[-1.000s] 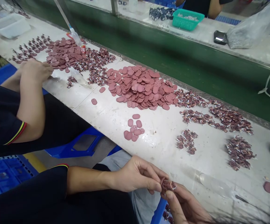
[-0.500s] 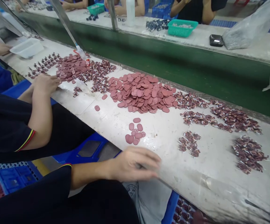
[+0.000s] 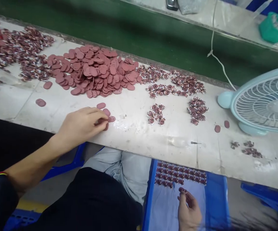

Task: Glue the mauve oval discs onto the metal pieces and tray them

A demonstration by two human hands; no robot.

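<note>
Along one white table [image 3: 139, 138], one big heap of reddish discs [image 3: 93, 70] lies near the far edge, and one blue fan [image 3: 268, 102] stands at the right. Left hand [image 3: 83, 125] bends its fingers over a group of at least four discs [image 3: 106, 112], but whether it grips one, I cannot tell. Right hand [image 3: 189, 208] pinches one small dark-red piece [image 3: 182, 190] over one blue tray [image 3: 216, 195], near rows of similar pieces [image 3: 177, 171] too small to count safely.
</note>
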